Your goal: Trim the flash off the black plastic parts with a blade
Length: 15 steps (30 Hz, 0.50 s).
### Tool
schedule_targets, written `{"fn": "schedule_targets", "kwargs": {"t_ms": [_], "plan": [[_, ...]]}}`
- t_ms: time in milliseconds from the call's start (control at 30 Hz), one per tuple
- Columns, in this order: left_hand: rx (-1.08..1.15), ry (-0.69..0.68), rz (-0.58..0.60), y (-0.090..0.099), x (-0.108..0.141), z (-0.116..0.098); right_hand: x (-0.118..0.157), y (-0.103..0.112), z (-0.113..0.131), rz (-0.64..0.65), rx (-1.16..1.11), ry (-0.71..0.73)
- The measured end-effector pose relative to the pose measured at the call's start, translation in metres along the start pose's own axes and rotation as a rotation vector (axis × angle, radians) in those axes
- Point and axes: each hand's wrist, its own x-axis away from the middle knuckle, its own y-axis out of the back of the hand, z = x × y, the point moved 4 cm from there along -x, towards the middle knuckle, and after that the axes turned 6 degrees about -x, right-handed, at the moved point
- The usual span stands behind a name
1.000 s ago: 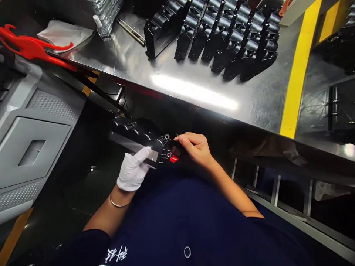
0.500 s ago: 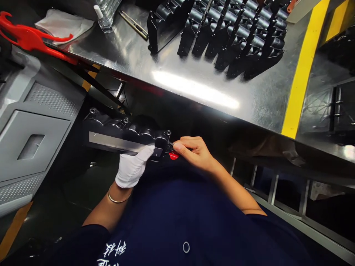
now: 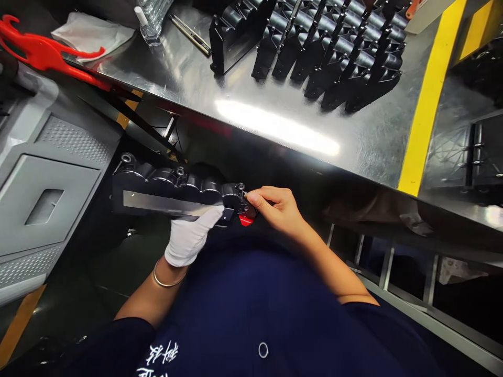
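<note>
My left hand (image 3: 192, 233), in a white glove, grips a long black plastic part (image 3: 188, 191) by its lower edge, thumb lying along its front. A shiny grey strip (image 3: 161, 203) runs along that face, and ringed holes stand along the scalloped top. My bare right hand (image 3: 277, 207) is closed in a pinch at the part's right end, near the ringed hole there. What the fingertips hold is too small to name. Just below them shows a red piece (image 3: 246, 220), partly hidden.
Several similar black parts (image 3: 330, 52) stand in a row on the metal table (image 3: 176, 78). A small bottle (image 3: 149, 29), a white cloth (image 3: 90, 34), a thin cutter-like tool (image 3: 190, 34) and a red plastic piece (image 3: 47, 55) lie at the left. A grey bin (image 3: 47, 204) stands left.
The black part has shifted slightly, its left end moving left. My right hand's fingertips have moved up a little, from beside the red piece toward the ringed hole.
</note>
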Motion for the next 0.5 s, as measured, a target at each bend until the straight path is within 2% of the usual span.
{"fn": "schedule_targets", "kwargs": {"t_ms": [33,100,133,167,233,300,333,500], "plan": [[0.036,0.023,-0.008,-0.002,0.000,-0.002,-0.001,0.004,0.000,-0.108,0.092,0.052],[0.138,0.179,-0.001,-0.006,0.000,0.000,0.000,0.013,0.002,-0.349,0.272,0.159],[0.184,0.280,0.017,-0.009,0.000,0.001,0.001,0.016,0.004,-0.423,0.332,0.205],[0.216,0.367,0.043,-0.011,0.001,0.003,0.001,0.018,0.005,-0.434,0.362,0.244],[0.231,0.461,0.084,-0.014,0.002,0.005,0.000,0.017,0.007,-0.287,0.365,0.308],[0.209,0.448,0.091,-0.013,0.002,0.005,0.000,0.012,0.008,-0.089,0.358,0.337],[0.202,0.440,0.089,-0.013,0.001,0.005,0.001,0.010,0.008,-0.029,0.363,0.337],[0.200,0.432,0.092,-0.013,0.003,0.003,0.005,0.003,0.007,-0.014,0.415,0.246]]}}
